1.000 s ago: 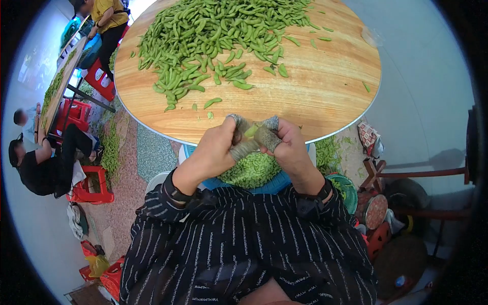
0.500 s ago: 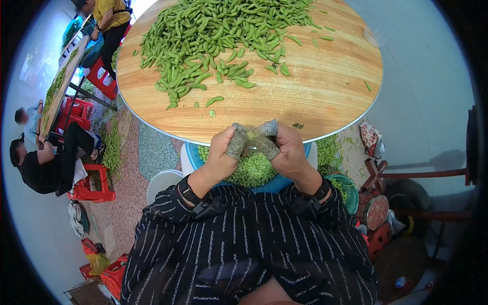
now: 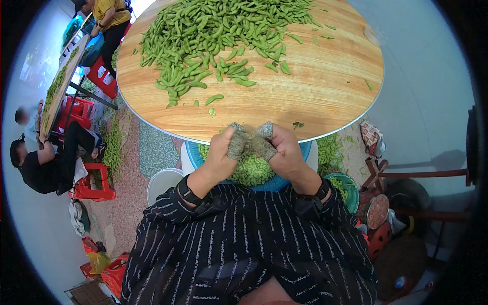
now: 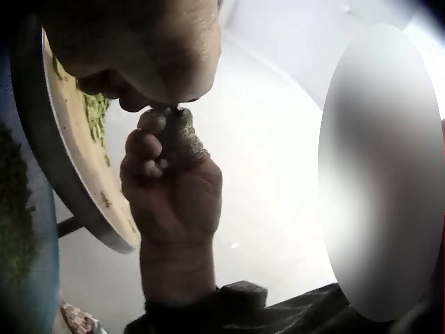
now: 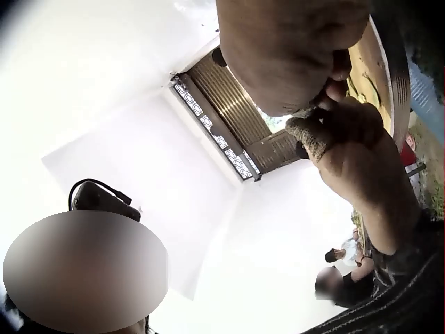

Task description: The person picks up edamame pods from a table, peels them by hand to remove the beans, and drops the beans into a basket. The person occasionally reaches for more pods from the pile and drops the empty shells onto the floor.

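My left hand [image 3: 222,152] and right hand [image 3: 282,152] pinch one pod [image 3: 249,136] between wrapped fingertips, over the blue basin [image 3: 305,150] of shelled beans [image 3: 251,170] — a fair heap done, but many pods [image 3: 213,30] wait on the desk [image 3: 315,96].

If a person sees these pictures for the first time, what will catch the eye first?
First, the big heap of green pods on the round wooden table. Next, the left hand and right hand, pressed together over the blue basin of shelled beans, fingertips wrapped in grey tape.
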The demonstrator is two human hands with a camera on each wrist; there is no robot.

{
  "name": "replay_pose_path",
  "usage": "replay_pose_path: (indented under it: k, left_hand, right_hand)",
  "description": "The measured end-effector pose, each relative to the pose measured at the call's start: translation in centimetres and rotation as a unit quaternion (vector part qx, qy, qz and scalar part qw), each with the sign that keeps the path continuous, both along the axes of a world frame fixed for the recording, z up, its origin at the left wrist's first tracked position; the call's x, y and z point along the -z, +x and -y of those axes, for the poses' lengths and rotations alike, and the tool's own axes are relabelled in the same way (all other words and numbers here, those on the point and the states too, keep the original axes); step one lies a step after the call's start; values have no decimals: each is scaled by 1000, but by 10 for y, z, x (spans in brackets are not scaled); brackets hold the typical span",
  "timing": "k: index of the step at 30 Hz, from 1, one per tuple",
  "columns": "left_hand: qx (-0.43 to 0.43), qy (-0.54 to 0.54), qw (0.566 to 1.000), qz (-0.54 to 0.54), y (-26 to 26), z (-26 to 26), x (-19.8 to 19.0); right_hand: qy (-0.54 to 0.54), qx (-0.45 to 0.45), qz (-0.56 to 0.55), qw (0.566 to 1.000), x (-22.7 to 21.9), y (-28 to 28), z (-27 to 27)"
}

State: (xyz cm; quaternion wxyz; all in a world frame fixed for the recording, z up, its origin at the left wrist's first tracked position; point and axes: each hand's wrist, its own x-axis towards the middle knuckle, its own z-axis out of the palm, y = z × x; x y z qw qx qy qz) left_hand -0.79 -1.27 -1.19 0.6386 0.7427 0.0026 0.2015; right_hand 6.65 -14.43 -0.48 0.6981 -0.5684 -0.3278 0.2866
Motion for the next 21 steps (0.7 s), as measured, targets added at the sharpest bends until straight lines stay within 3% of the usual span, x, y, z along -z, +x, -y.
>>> replay_pose_path:
  k: [1,3,4,6,7,9,10,12,14,16,21]
  left_hand:
    - [-1,-1,1000,-1,-1,-3,4]
    - [88,-267,953,-115,-3,-14,14]
    - [88,-267,953,-116,-4,-18,14]
    - [158,-297,923,-189,-3,-24,4]
    - [158,-293,925,-184,-3,-24,-4]
    - [116,-39,964,-234,-7,-22,-21]
    - [114,-34,966,-229,-9,-22,-21]
    - [95,134,980,-108,-11,-23,-13]
    - [89,117,980,-134,-14,-23,-4]
    - [49,-59,988,-137,-13,-17,0]
    - [64,-54,977,-197,-18,-19,-6]
  right_hand:
    - [-1,-1,-1,1000,3,1,0]
    - [14,0,133,991,9,2,0]
    - [14,0,132,991,8,1,1]
    - [-19,-8,18,1000,5,2,1]
    - [-16,-9,24,1000,6,3,1]
    - [-26,-12,62,998,13,3,2]
    - [-22,-13,68,997,14,3,2]
    - [-45,-22,78,996,13,3,1]
    - [-75,-31,147,986,7,4,1]
    - [-122,-13,327,937,4,3,-1]
    - [-108,-19,325,939,5,1,2]
